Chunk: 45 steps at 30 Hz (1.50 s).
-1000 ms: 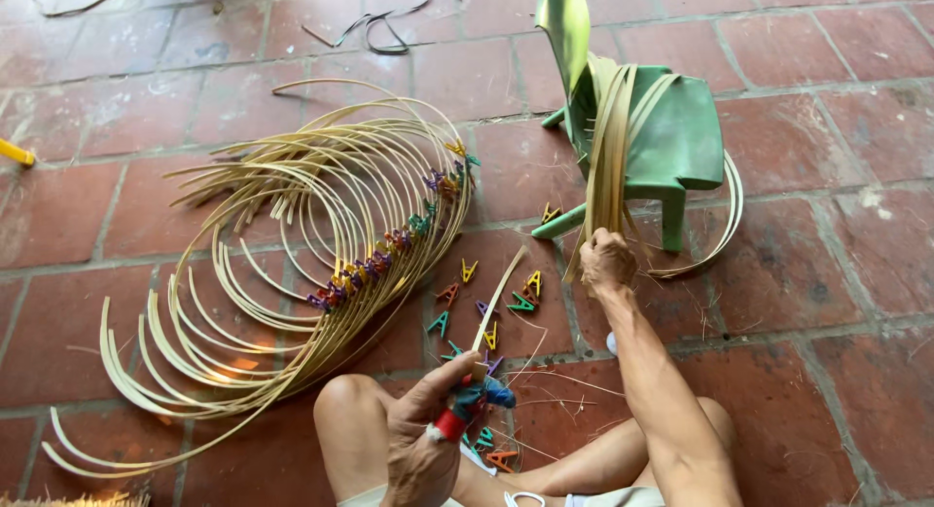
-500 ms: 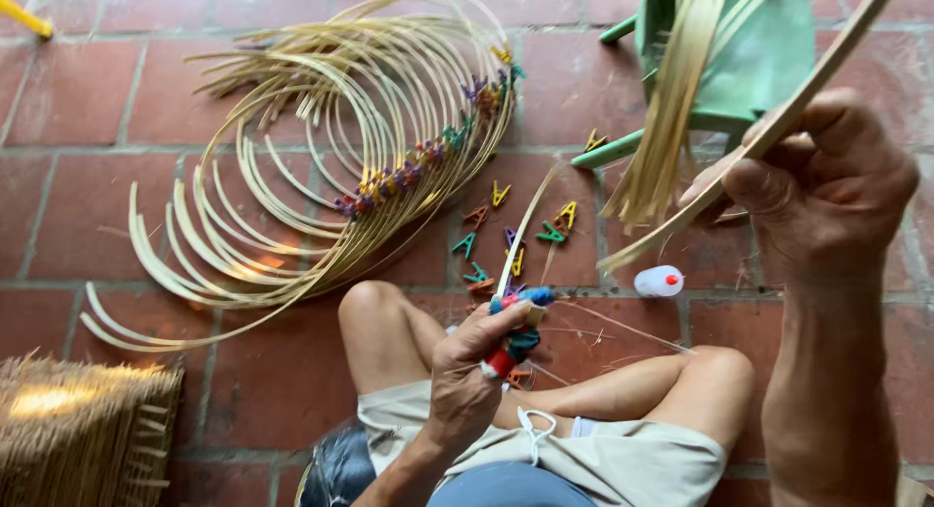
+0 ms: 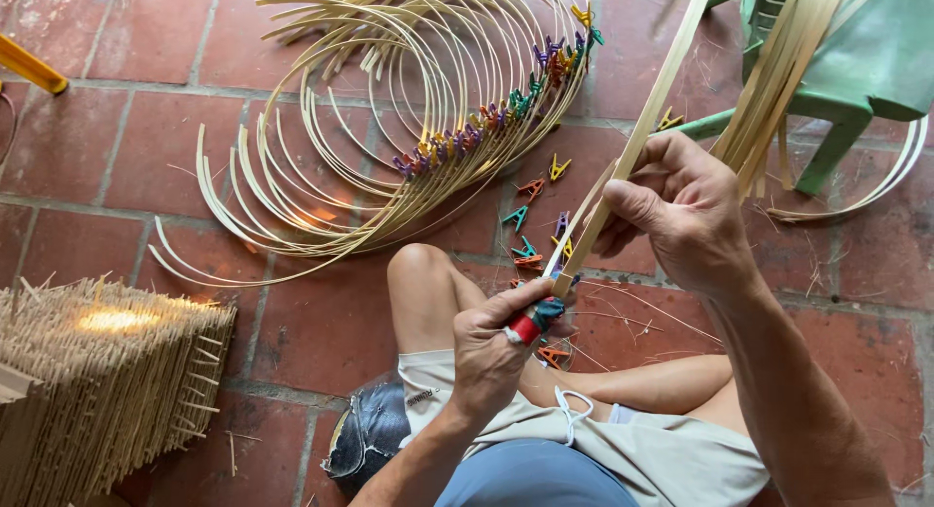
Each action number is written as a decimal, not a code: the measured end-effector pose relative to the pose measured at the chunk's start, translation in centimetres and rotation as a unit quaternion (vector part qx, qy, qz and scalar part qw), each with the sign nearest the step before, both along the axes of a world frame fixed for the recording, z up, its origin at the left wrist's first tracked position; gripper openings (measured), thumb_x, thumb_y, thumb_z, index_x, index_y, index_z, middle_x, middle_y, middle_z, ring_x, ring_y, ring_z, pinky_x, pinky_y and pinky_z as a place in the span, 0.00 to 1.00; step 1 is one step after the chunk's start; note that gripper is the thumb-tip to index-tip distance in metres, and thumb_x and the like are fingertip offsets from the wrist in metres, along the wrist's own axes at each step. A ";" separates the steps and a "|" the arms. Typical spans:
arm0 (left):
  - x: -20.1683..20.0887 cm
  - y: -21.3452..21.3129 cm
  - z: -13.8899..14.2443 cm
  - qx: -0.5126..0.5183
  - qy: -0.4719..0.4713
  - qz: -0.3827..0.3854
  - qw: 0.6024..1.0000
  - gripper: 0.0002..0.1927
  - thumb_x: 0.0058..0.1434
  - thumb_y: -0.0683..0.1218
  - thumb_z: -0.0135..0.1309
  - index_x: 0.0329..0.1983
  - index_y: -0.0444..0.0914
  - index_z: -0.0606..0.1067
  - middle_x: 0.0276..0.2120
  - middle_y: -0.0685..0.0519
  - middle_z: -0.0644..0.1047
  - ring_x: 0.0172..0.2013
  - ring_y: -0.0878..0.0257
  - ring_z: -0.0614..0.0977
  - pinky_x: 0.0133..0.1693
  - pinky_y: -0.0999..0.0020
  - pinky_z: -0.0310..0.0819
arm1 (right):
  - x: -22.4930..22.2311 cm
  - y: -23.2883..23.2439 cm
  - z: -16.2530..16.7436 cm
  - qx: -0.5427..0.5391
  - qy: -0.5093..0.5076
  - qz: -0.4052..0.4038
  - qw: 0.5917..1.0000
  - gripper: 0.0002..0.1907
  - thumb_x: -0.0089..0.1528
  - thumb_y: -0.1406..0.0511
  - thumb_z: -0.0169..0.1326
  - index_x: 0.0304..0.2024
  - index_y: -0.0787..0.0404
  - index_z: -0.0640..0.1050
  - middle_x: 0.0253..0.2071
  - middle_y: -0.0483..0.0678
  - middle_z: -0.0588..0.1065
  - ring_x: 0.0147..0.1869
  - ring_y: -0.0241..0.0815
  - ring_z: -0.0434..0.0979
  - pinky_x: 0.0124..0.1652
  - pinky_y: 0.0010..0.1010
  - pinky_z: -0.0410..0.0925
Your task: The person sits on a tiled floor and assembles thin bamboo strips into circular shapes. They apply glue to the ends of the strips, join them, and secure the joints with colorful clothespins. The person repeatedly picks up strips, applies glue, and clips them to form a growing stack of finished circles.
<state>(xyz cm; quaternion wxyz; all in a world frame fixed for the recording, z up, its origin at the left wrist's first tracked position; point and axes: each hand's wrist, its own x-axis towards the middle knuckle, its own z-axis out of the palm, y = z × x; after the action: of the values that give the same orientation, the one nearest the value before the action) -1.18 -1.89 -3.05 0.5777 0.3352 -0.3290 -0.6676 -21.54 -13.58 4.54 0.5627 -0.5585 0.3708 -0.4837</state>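
Note:
My left hand is closed around a knife with a tape-wrapped handle. Its blade end meets the lower end of a long bamboo strip. My right hand pinches that strip a little higher up, and the strip runs up and to the right past the top of the frame. Both hands are over my bent knees as I sit on the brick floor.
A pile of curved bamboo strips with coloured clips on it lies ahead. Loose clips are scattered on the bricks. A green plastic stool draped with strips stands at the top right. A woven bamboo bundle sits at the lower left.
My right hand has come down and left from the stool, bringing the bamboo strip to the knife. My left hand has risen slightly to meet it.

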 end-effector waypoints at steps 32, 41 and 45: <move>-1.3 1.5 3.3 -0.122 -0.314 -0.032 0.941 0.18 0.62 0.38 0.63 0.56 0.33 0.79 0.38 0.51 0.77 0.40 0.65 0.78 0.43 0.71 0.74 | -2.3 7.8 -2.6 0.078 0.020 0.087 0.993 0.34 0.58 0.73 0.62 0.66 0.70 0.67 0.36 0.47 0.79 0.37 0.31 0.78 0.34 0.24 0.72; -1.5 2.0 3.8 -0.144 -0.336 -0.079 0.928 0.21 0.58 0.37 0.61 0.57 0.35 0.79 0.36 0.51 0.79 0.39 0.62 0.77 0.42 0.69 0.73 | -2.6 10.1 -4.1 0.107 0.016 0.084 0.991 0.39 0.57 0.74 0.64 0.70 0.69 0.66 0.28 0.44 0.73 0.30 0.28 0.70 0.27 0.19 0.65; -1.6 2.2 3.4 -0.127 -0.321 -0.089 0.934 0.21 0.58 0.36 0.62 0.56 0.34 0.79 0.35 0.50 0.77 0.37 0.62 0.77 0.41 0.69 0.72 | -4.4 12.9 -9.6 0.100 0.022 -0.057 0.993 0.28 0.61 0.74 0.59 0.64 0.72 0.71 0.32 0.47 0.77 0.33 0.30 0.75 0.30 0.21 0.69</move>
<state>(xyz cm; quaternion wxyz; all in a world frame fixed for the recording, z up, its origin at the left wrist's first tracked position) -2.81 0.29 0.35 0.4175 0.4246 -0.6076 -0.5255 -25.94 -0.64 -5.09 0.5792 -0.4877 0.4611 -0.4627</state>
